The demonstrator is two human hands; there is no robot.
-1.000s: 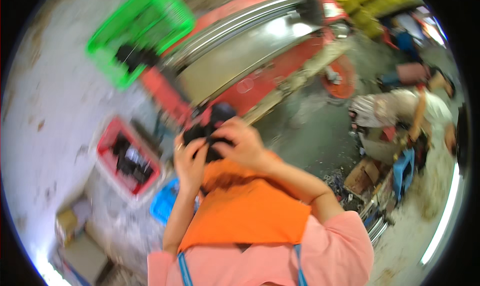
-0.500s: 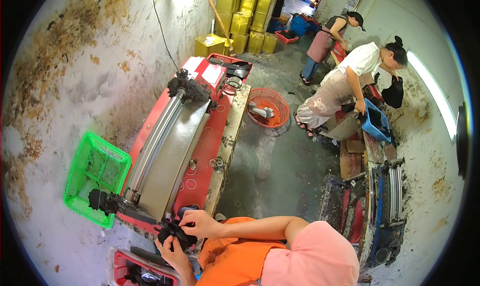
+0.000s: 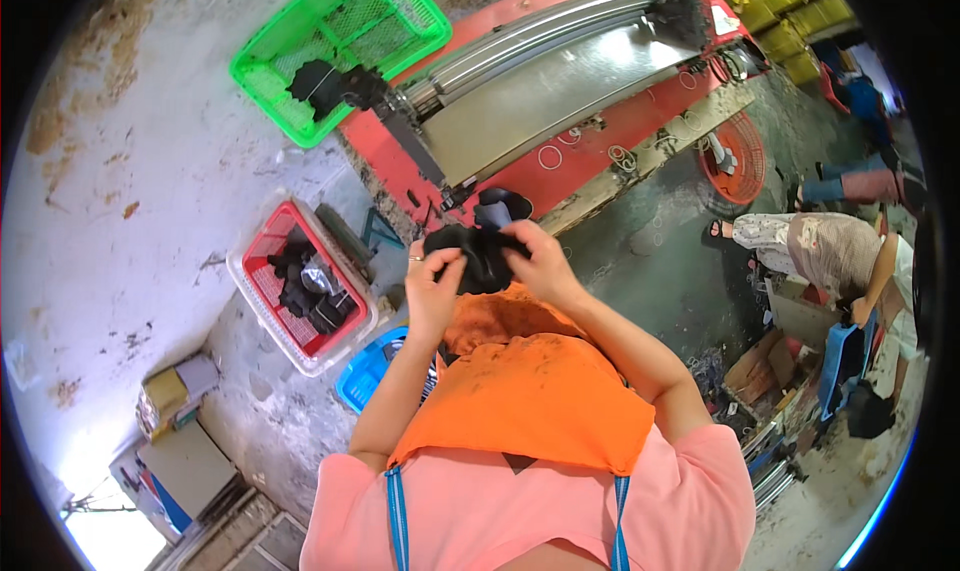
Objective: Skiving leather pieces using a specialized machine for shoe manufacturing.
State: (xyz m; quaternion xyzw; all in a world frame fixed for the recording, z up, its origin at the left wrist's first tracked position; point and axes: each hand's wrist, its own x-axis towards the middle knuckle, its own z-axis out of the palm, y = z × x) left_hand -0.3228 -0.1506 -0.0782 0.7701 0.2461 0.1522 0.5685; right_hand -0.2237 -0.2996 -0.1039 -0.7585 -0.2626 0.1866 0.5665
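Note:
A soft black piece [image 3: 470, 251], looking like bent sheet material, is held up between my two hands in front of the orange apron. My left hand [image 3: 437, 286] pinches its left side, thumb against fingers. On the right side, my right hand [image 3: 543, 269] has its fingers closed on the same piece. Just beyond it, another dark, partly grey piece [image 3: 502, 208] lies at the near edge of the red machine table [image 3: 585, 161]. My fingers cover part of the held piece, so its full shape is hidden.
A roller machine [image 3: 540, 41] spans the red table. At far left stands a green basket [image 3: 265, 81]; nearer is a red basket [image 3: 262, 306] with black pieces. A blue basket [image 3: 368, 376] sits by my left arm. An orange basket [image 3: 735, 176] and a person [image 3: 830, 256] are at right.
The view has swung left and downward, bringing my arms, apron and the red basket toward the middle. Both hands still hold the black piece, now spread wider between them.

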